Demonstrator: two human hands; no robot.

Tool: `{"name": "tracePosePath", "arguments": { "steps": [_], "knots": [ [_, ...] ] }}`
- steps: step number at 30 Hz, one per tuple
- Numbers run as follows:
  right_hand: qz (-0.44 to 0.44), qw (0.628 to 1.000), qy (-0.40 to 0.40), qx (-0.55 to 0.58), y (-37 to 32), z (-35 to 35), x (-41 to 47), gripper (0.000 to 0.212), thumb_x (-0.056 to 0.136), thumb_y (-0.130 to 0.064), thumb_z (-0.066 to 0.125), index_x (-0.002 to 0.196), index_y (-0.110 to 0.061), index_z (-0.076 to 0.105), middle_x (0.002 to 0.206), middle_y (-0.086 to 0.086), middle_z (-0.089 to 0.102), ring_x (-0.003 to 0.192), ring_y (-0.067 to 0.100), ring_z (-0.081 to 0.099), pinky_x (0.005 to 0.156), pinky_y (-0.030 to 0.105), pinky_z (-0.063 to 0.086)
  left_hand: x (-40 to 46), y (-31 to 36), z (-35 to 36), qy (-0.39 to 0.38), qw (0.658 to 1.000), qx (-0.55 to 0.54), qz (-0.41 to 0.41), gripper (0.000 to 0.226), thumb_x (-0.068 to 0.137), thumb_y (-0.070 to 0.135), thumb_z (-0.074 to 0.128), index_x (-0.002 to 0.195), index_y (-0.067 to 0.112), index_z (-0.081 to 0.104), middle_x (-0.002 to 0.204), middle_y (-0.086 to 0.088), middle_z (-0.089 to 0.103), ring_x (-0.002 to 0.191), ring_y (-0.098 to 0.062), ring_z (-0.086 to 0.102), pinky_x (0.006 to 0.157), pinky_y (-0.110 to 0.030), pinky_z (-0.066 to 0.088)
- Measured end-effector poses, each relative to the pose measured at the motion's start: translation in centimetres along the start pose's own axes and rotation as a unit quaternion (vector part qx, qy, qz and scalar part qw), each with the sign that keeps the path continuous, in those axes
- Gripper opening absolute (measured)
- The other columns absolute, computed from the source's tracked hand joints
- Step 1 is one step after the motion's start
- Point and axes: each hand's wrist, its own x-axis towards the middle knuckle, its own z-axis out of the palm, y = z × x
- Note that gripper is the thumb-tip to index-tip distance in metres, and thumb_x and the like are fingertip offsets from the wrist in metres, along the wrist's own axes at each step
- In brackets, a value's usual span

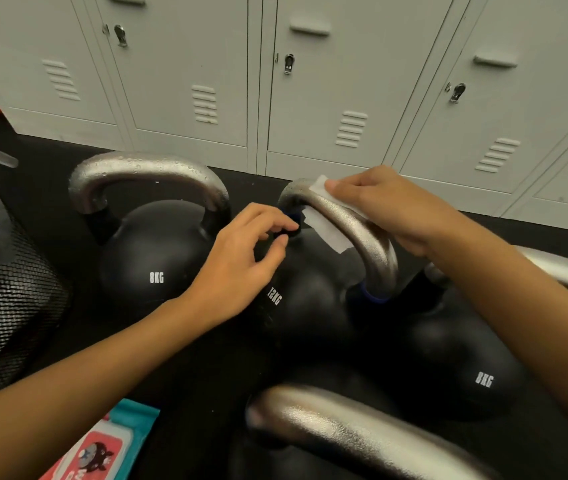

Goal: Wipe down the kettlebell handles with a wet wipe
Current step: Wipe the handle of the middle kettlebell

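A black 12KG kettlebell [310,299] stands in the middle with a silver handle [362,233]. My right hand [390,209] presses a white wet wipe [324,230] over the top of that handle; the wipe hangs down on the near side. My left hand [241,265] pinches the blue-banded base of the same handle at its left end. An 8KG kettlebell [154,251] stands to the left, its handle [147,174] beaded with drops. Another 8KG kettlebell [459,368] sits at the right, partly behind my right forearm.
Grey lockers [310,81] line the back. A black mesh bin [5,292] stands at the left. A wet wipe pack [102,448] lies at the bottom left. Another silver handle [362,431] fills the bottom foreground. The floor [50,140] is black.
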Motion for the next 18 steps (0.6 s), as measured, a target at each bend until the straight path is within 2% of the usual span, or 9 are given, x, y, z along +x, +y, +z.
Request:
{"name": "tracePosePath", "arguments": {
  "steps": [3, 6, 10, 15, 16, 18],
  "knots": [
    [-0.018, 0.998, 0.009, -0.057, 0.6, -0.4, -0.7, 0.049, 0.102, -0.039, 0.047, 0.094, 0.006, 0.064, 0.069, 0.01, 0.047, 0.064, 0.019, 0.041, 0.067, 0.033, 0.033, 1.0, 1.1, -0.2, 0.021, 1.0, -0.014, 0.005, 0.02, 0.091, 0.002, 0.059, 0.108, 0.01, 0.067, 0.108, 0.005, 0.058, 0.1, -0.009, 0.059, 0.088, -0.026, 0.049],
    [-0.014, 0.997, 0.001, -0.071, 1.3, -1.1, -1.5, 0.051, 0.102, -0.041, 0.046, 0.105, 0.009, 0.06, 0.074, 0.008, 0.048, 0.068, 0.017, 0.04, 0.07, 0.033, 0.031, 1.6, 1.7, -0.3, 0.039, 0.999, -0.033, -0.008, 0.021, 0.091, 0.002, 0.058, 0.109, 0.012, 0.066, 0.106, 0.005, 0.059, 0.099, -0.011, 0.059, 0.085, -0.022, 0.049],
    [-0.014, 0.996, 0.005, -0.086, 0.4, -0.4, -0.4, 0.052, 0.102, -0.041, 0.045, 0.106, 0.009, 0.059, 0.074, 0.016, 0.051, 0.07, 0.018, 0.042, 0.07, 0.033, 0.032, 2.7, 2.2, -0.2, 0.067, 0.992, -0.076, -0.068, 0.021, 0.093, 0.003, 0.056, 0.108, 0.015, 0.064, 0.105, 0.006, 0.06, 0.099, -0.006, 0.059, 0.084, -0.016, 0.047],
    [-0.045, 0.99, 0.027, -0.133, -0.1, 0.6, 0.2, 0.047, 0.103, -0.042, 0.042, 0.105, 0.0, 0.064, 0.074, 0.013, 0.057, 0.068, 0.017, 0.046, 0.066, 0.033, 0.037, 4.1, 2.6, -0.5, 0.096, 0.987, -0.088, -0.096, 0.021, 0.094, 0.006, 0.055, 0.105, 0.022, 0.061, 0.105, 0.008, 0.061, 0.098, -0.001, 0.058, 0.081, -0.01, 0.045],
    [-0.057, 0.987, 0.035, -0.144, 0.0, 0.7, -0.3, 0.042, 0.103, -0.04, 0.043, 0.11, -0.005, 0.065, 0.081, 0.014, 0.063, 0.072, 0.017, 0.052, 0.069, 0.033, 0.041, 4.2, 2.6, -0.6, 0.096, 0.987, -0.085, -0.093, 0.021, 0.094, 0.006, 0.055, 0.105, 0.022, 0.061, 0.104, 0.01, 0.06, 0.098, -0.001, 0.057, 0.081, -0.01, 0.045],
    [-0.079, 0.983, 0.065, -0.154, 0.6, 1.0, -1.8, 0.032, 0.102, -0.036, 0.048, 0.122, -0.018, 0.065, 0.102, 0.008, 0.07, 0.095, 0.017, 0.061, 0.08, 0.032, 0.043, 4.2, 2.6, -0.6, 0.088, 0.99, -0.075, -0.081, 0.02, 0.094, 0.006, 0.055, 0.106, 0.019, 0.062, 0.103, 0.012, 0.058, 0.099, -0.001, 0.057, 0.084, -0.013, 0.046]
  ]
}}
